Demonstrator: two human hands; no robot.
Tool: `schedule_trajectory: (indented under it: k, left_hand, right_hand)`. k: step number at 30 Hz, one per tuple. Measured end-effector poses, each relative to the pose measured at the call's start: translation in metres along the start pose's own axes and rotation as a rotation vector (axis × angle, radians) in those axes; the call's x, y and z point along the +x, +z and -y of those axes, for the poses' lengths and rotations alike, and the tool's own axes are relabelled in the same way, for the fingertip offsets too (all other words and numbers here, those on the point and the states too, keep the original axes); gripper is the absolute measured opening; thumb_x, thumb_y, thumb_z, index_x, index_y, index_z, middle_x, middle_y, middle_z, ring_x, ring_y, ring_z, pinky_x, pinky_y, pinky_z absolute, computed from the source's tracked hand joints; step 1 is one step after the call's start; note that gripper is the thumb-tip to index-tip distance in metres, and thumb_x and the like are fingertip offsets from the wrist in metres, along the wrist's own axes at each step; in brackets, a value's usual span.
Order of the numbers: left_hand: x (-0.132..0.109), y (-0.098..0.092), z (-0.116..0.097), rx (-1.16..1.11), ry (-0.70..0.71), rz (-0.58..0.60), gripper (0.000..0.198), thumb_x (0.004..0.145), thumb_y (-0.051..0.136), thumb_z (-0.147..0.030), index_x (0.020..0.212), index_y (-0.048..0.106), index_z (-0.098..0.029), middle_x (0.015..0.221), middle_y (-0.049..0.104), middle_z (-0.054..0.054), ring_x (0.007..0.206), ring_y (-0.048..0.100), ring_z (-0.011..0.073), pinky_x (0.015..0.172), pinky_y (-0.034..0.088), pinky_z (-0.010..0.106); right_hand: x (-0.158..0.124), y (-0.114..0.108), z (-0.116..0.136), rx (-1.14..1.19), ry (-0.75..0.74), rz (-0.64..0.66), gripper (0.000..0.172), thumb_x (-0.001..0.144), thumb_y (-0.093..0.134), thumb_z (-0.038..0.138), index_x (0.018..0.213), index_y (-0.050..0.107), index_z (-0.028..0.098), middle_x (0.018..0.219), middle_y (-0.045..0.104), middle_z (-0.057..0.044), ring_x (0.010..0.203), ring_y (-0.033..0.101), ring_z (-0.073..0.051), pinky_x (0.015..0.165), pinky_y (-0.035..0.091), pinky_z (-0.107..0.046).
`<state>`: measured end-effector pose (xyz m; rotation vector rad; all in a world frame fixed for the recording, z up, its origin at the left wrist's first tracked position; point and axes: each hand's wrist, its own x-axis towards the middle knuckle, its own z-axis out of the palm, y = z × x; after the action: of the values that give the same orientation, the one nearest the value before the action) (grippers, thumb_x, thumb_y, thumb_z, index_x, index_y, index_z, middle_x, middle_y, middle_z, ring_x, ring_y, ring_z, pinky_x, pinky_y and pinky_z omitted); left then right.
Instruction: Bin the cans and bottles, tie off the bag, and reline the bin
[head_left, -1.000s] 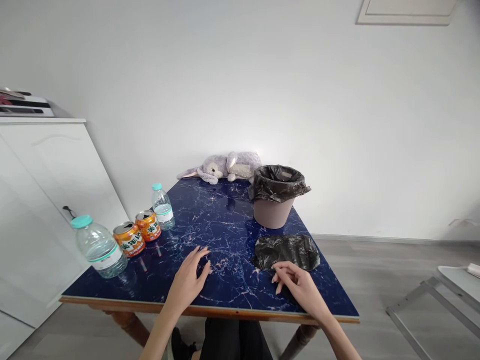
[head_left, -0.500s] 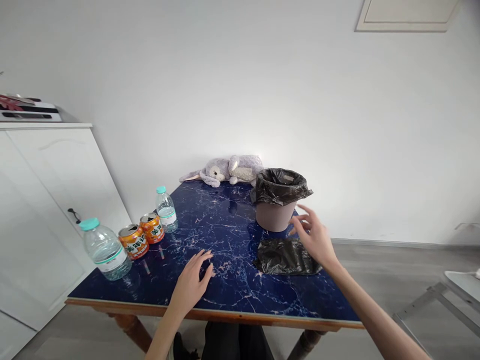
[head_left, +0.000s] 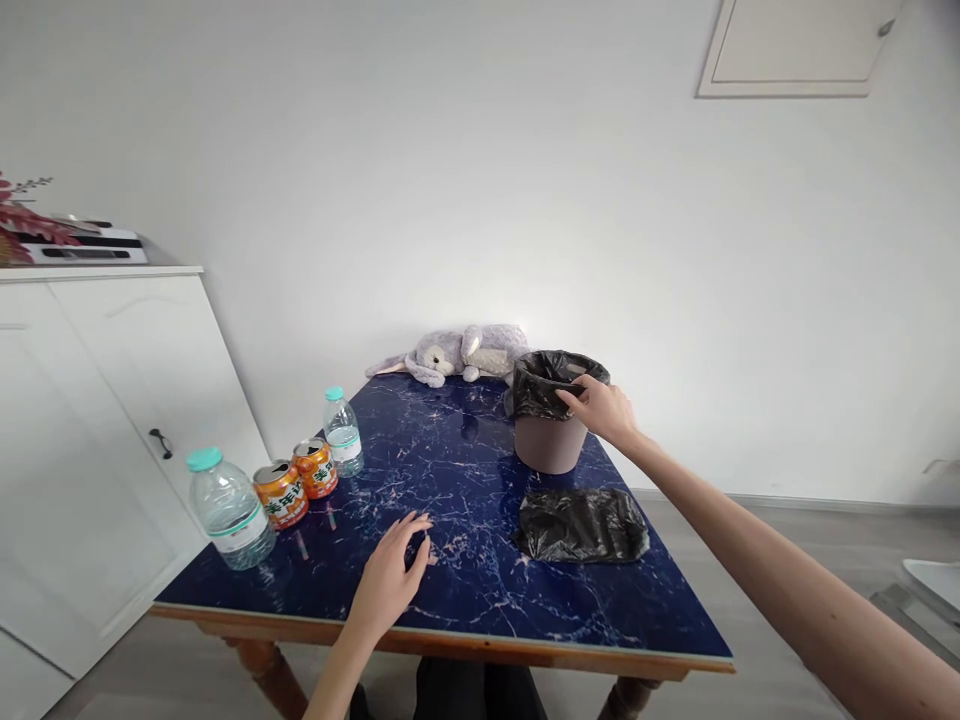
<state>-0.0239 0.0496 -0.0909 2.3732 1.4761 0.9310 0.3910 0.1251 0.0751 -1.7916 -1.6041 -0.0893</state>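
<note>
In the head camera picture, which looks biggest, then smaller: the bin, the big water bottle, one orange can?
1. bin, which the right hand grips by the rim
2. big water bottle, though it stands nearer the camera
3. orange can

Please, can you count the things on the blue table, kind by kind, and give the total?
Water bottles: 2
Orange cans: 2
Bin with black liner: 1
Loose black bag: 1
Plush toy: 1
Total: 7
</note>
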Motion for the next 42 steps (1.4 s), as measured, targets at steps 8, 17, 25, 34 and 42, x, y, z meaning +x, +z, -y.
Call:
schedule_trajectory:
  k: [8, 17, 25, 34, 42]
  left_hand:
    - [-0.001, -0.002, -0.001, -0.005, 0.03, -0.032, 0.031, 0.106, 0.049, -0.043, 0.124, 0.07, -0.029, 0.142, 0.072, 0.005, 0.141, 0.062, 0.0301, 0.121, 0.049, 0.054]
    - [0.0, 0.001, 0.005, -0.041, -0.009, -0.057, 0.036, 0.107, 0.047, -0.046, 0.133, 0.064, -0.028, 0.142, 0.072, 0.008, 0.133, 0.068, 0.0296, 0.114, 0.055, 0.048]
    - [0.001, 0.001, 0.01, -0.136, -0.103, -0.12, 0.041, 0.105, 0.043, -0.036, 0.141, 0.054, -0.022, 0.121, 0.079, 0.015, 0.111, 0.078, 0.0348, 0.087, 0.065, 0.045]
    - [0.001, 0.0, 0.009, -0.172, -0.158, -0.064, 0.043, 0.097, 0.05, -0.025, 0.139, 0.058, -0.02, 0.12, 0.078, 0.016, 0.115, 0.075, 0.0359, 0.089, 0.062, 0.044]
    - [0.0, -0.002, -0.001, -0.211, -0.143, -0.082, 0.041, 0.099, 0.05, -0.028, 0.138, 0.058, -0.018, 0.12, 0.077, 0.018, 0.116, 0.074, 0.037, 0.092, 0.06, 0.046]
  right_hand:
    - [-0.011, -0.011, 0.03, 0.168, -0.114, 0.135, 0.029, 0.099, 0.067, 0.047, 0.112, 0.072, 0.022, 0.076, 0.082, -0.004, 0.075, 0.079, -0.026, 0.067, 0.057, -0.034]
    - [-0.067, -0.029, 0.084, 0.343, -0.298, 0.287, 0.036, 0.096, 0.069, 0.056, 0.115, 0.073, 0.024, 0.087, 0.083, -0.004, 0.08, 0.079, -0.025, 0.073, 0.058, -0.035]
    - [-0.117, -0.054, 0.101, 0.465, -0.368, 0.391, 0.036, 0.096, 0.068, 0.06, 0.112, 0.074, 0.029, 0.088, 0.083, -0.002, 0.064, 0.071, -0.021, 0.06, 0.052, -0.032]
    - [-0.133, -0.065, 0.095, 0.449, -0.358, 0.438, 0.035, 0.102, 0.062, 0.057, 0.12, 0.067, 0.028, 0.099, 0.081, -0.002, 0.042, 0.044, -0.01, 0.048, 0.04, -0.029]
    - [-0.18, -0.03, 0.066, 0.732, -0.283, 0.172, 0.053, 0.107, 0.059, 0.045, 0.153, 0.036, 0.031, 0.101, 0.071, -0.003, 0.091, 0.071, -0.021, 0.09, 0.057, -0.038]
